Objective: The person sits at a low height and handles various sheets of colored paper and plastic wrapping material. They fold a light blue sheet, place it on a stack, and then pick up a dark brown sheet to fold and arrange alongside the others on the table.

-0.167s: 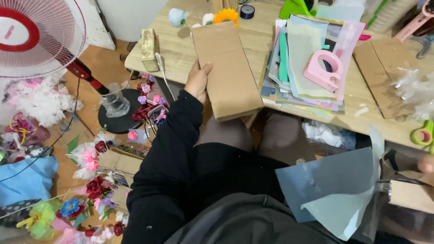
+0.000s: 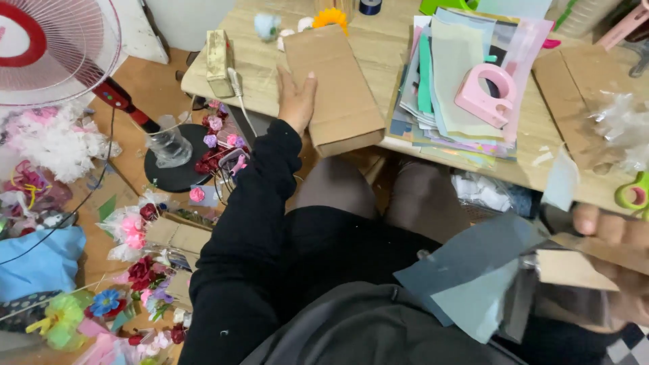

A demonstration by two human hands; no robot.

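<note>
Brown cardboard box [image 2: 334, 84], one, lies on the table [image 2: 263, 61] under the flat, spread left hand [image 2: 296, 98]. Right hand [image 2: 618, 253] grips several grey-blue paper sheets [image 2: 473, 277]. One pink tape dispenser [image 2: 483, 94] tops one paper stack [image 2: 439, 108].

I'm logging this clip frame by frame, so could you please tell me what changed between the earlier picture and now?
Very little changed. The left hand still rests on the edge of the cardboard box on the table. The right hand still holds grey-blue paper sheets and cardboard at the lower right, shifted only slightly. The paper stack and pink tape dispenser stayed put.
</note>
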